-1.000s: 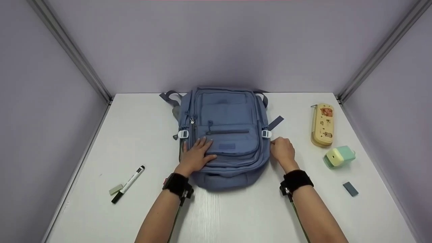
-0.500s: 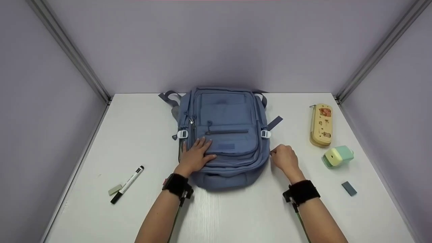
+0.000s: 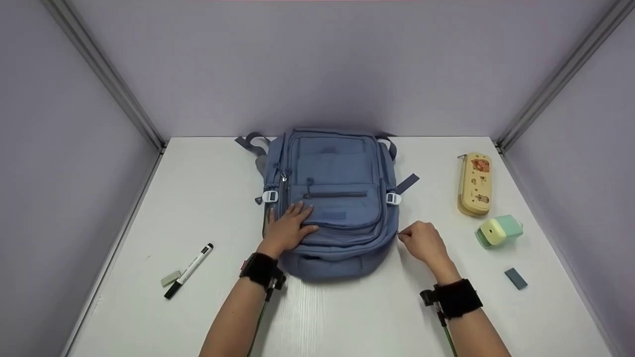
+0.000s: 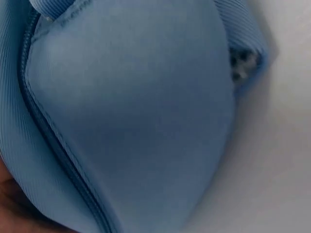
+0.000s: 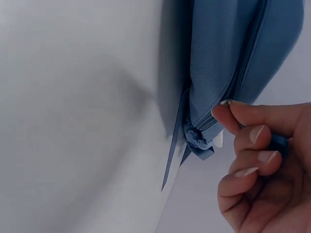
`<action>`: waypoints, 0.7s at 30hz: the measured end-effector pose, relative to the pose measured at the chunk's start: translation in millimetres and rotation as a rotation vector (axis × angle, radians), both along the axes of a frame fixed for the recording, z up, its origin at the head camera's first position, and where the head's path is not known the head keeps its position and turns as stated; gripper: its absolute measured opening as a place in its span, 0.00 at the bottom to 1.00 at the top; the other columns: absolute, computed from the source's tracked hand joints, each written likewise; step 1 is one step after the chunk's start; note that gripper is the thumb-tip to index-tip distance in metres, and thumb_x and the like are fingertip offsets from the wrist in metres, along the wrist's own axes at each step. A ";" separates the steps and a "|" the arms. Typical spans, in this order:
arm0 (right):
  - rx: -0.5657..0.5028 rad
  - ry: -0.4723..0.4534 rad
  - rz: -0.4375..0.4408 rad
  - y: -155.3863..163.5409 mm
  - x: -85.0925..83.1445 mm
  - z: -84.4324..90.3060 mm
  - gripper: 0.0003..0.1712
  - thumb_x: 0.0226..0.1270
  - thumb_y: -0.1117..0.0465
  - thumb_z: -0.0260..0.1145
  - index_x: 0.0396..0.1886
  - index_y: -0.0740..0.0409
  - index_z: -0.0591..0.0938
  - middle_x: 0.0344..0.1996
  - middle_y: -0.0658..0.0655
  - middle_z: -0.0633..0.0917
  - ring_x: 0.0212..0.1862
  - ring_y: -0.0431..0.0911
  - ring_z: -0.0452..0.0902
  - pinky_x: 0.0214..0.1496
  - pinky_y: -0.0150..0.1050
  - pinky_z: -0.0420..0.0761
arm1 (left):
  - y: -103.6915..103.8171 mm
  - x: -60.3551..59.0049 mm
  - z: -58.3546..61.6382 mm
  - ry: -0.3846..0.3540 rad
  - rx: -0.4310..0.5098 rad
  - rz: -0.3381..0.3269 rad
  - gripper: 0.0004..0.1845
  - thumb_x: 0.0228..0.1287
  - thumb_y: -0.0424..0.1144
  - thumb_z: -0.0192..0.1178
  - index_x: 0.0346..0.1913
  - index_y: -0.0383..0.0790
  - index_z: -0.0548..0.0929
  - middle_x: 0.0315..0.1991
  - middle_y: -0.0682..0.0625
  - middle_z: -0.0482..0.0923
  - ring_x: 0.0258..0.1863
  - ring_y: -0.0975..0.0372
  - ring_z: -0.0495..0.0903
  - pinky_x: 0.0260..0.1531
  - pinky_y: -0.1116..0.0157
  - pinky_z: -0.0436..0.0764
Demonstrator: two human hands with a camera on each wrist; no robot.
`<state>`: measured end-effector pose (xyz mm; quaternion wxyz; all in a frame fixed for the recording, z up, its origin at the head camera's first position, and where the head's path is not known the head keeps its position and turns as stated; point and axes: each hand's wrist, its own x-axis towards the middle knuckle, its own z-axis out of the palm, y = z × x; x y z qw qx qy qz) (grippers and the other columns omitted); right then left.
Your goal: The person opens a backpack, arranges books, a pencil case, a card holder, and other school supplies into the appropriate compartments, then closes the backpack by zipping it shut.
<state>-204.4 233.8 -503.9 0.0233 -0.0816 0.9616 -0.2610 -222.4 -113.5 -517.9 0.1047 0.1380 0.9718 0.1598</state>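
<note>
Right hand (image 3: 422, 243) pinching the zipper pull has slid nearer along the side of the blue fabric backpack (image 3: 331, 198), mid-table; the zip seems partway along. Left hand (image 3: 287, 229) stays flat, fingers spread, pressing the front pocket.

The head camera looks forward and down from above the near edge of the counter (image 3: 208, 163), covering its whole surface and the backpack (image 3: 330, 198) at mid distance. The left wrist camera sits very close to the backpack (image 4: 136, 116), its fabric filling most of the view. The right wrist camera looks closely along the backpack (image 5: 233, 53) side. All three views share the backpack.
</note>
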 end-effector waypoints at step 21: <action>-0.268 -0.140 0.304 -30.6 26.5 2.7 0.04 0.58 0.68 0.70 0.29 0.62 0.90 0.25 0.50 0.86 0.24 0.38 0.74 0.27 0.35 0.75 | 6.3 -0.5 4.3 -0.036 0.009 0.042 0.34 0.72 0.63 0.44 0.76 0.54 0.60 0.77 0.47 0.51 0.75 0.51 0.49 0.65 0.35 0.41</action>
